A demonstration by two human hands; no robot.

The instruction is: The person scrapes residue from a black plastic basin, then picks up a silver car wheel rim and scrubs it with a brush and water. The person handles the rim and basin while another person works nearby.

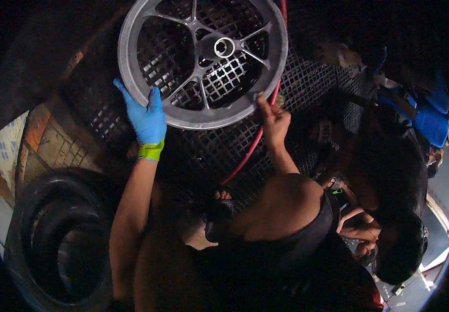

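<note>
A grey spoked metal wheel rim, without a tyre, is in front of me at the top, its hub facing up. My left hand, in a blue glove with a yellow-green band at the wrist, grips its lower left edge. The thumb lies on the inner side and the fingers on the outer. My bare right hand is at the rim's lower right edge, fingers pinched together. A small dark piece seems to show at the fingertips, too small to name.
Dark grid matting covers the floor, with a red hose running past the rim. Black tyres lie at the lower left. Another person crouches close on my right, near blue plastic items.
</note>
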